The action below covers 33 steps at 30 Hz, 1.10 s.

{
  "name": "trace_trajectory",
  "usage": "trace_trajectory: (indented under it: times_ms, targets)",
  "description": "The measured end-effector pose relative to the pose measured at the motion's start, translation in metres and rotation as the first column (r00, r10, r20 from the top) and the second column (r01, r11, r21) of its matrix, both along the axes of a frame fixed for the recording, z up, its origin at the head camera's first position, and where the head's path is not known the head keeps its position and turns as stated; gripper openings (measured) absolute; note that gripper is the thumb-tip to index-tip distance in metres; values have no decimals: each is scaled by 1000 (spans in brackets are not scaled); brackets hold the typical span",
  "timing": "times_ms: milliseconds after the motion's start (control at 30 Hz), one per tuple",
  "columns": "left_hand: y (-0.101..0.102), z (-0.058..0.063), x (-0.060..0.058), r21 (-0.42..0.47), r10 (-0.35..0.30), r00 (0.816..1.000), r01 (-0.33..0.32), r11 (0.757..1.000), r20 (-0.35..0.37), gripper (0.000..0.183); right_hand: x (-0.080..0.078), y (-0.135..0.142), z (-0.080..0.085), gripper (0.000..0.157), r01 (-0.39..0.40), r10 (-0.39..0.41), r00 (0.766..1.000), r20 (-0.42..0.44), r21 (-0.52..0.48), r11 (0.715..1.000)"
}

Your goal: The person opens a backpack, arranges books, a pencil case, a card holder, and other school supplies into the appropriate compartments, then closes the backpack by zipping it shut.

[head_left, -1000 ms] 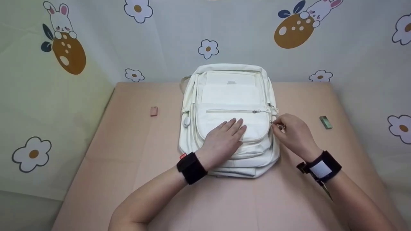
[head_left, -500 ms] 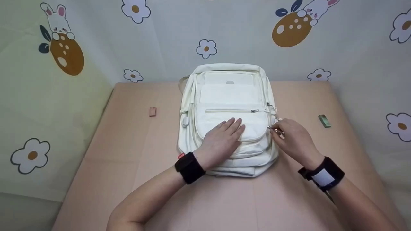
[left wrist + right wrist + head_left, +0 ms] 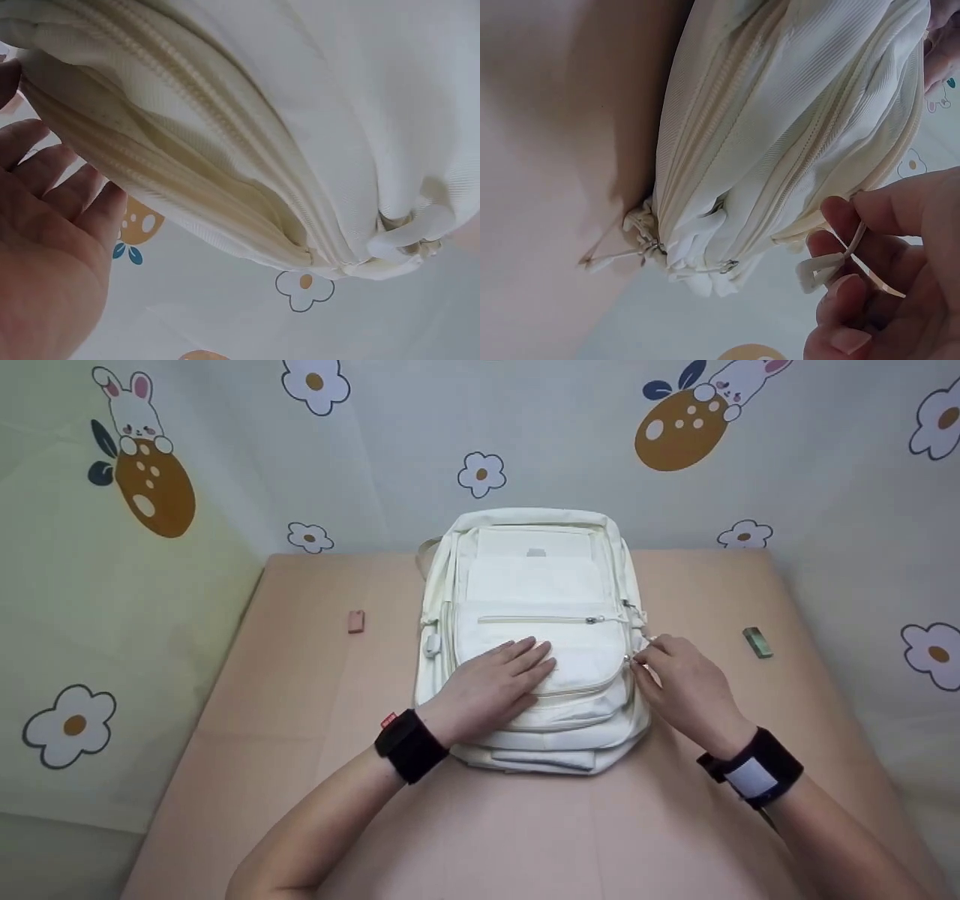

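Note:
A white backpack lies front side up on the pink-covered table. My left hand rests on its lower front pocket, fingers fairly straight. In the left wrist view, that hand is at the edge of a gaping zipped pocket. At the pocket's right side, my right hand pinches a zipper pull. The right wrist view shows the pull's cord and pale tab hanging from between thumb and index finger. A second zipper slider sits at the right end of the short horizontal zip.
A small pink block lies left of the backpack, and a small green block lies to its right. Printed fabric hangs behind the table and at both sides. Other zipper pulls dangle at the bag's side.
My right hand has drawn the zipper pull a little down the pocket's right side, then stayed there. My left hand has slid left across the pocket.

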<state>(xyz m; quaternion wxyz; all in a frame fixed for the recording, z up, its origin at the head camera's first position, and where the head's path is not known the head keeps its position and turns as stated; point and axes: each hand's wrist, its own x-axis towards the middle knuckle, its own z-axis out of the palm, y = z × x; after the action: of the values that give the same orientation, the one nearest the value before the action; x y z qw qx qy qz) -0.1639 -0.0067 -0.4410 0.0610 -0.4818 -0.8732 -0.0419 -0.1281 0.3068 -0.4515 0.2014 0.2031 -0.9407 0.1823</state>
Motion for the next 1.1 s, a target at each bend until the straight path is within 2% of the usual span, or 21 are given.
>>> trace_trajectory:
  times_ms: [333, 600, 767, 1100]
  targets:
    - [3, -3, 0, -8, 11, 1000, -11, 1000, -7, 49, 6, -3, 3, 6, 5, -5, 1000, 9, 74, 997]
    - [6, -3, 2, -57, 30, 999, -32, 998, -36, 50, 22, -14, 9, 11, -38, 47, 997, -53, 163, 986]
    - [5, -4, 2, -66, 33, 998, -36, 997, -47, 50, 31, -28, 12, 11, -62, 70, 997, -32, 200, 978]
    - [-2, -5, 1, -29, 9, 1000, -10, 1000, -24, 50, 35, -34, 11, 6, -50, 49, 999, 13, 170, 984]
